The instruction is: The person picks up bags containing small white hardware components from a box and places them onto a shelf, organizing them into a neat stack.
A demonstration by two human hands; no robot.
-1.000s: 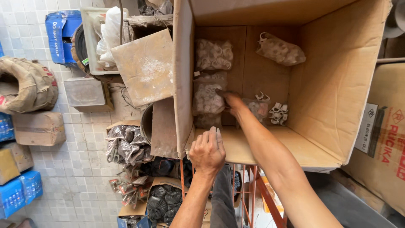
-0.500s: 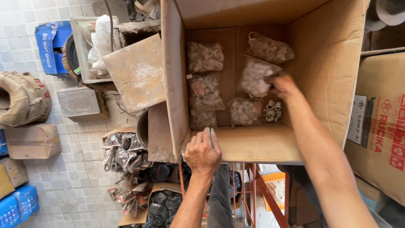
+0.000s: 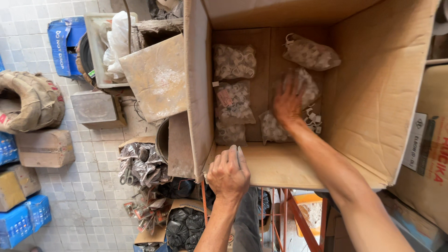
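Note:
A large open cardboard box [image 3: 373,93] stands in front of me with several clear bags of small white plastic parts on its floor. My right hand [image 3: 288,101] reaches deep inside, fingers spread, resting on one bag of white parts [image 3: 305,91] near the middle right. Another bag [image 3: 311,54] lies at the far right, and more bags [image 3: 233,60] line the left side. My left hand [image 3: 228,173] grips the box's near flap [image 3: 275,163] at its front left corner.
Left of the box are a dusty brown board [image 3: 156,77], a white tray with plastic bags [image 3: 109,46], a blue box [image 3: 63,44], a burlap-wrapped coil [image 3: 30,100] and small cartons on the tiled floor. Bagged black parts [image 3: 182,224] sit below. Another carton [image 3: 427,163] stands right.
My right hand moved from the left column of bags over to the right side of the box, then settled onto the bag near the middle right. My left hand kept hold of the flap.

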